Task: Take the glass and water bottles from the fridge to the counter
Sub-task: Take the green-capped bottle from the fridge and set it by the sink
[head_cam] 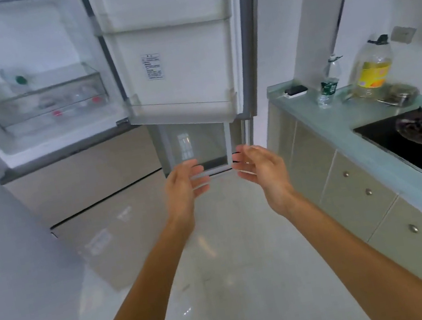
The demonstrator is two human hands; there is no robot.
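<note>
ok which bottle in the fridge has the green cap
The green-capped bottle sits on the shelf behind the clear drawer, upper left. The drawer bottles inside it show red caps instead.

A glossy pale floor (235,240) throws back soft light beneath plain white walls (292,18), and along the right runs a row of pale green cabinets (356,190) with small metal knobs (413,228), topped by a blue-green counter (338,120) with a black hob (386,134) set in.
</note>
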